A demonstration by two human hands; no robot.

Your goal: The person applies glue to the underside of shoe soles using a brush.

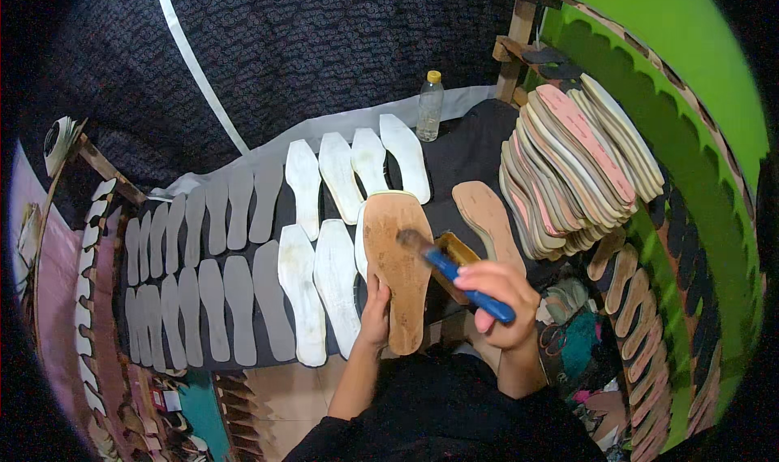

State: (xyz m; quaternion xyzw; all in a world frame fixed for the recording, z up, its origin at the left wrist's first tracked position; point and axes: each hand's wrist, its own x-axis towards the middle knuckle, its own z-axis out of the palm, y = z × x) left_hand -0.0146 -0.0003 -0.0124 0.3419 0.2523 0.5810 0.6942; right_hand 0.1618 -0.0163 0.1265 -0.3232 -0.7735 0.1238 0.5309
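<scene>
My left hand (375, 312) grips the left edge of a brown shoe insole (395, 291), held up above the table with its broad end pointing away from me. In my right hand (505, 295) is a brush with a blue handle (445, 263); its dark bristles touch the insole's upper face, which has darker, damp-looking patches. Partly hidden behind the brush and hand is a yellowish open container (459, 249). White insoles (303, 295) lie in two rows just left of the held one. To the right rests a tan insole pair or small stack (485, 210).
Grey insoles (238, 308) fill the table's left side in two rows. A tall pile of pink, white and beige insoles (568, 161) stands at the right. Behind is a clear bottle with a yellow cap (430, 109). Wooden racks of insoles (637, 324) flank the table.
</scene>
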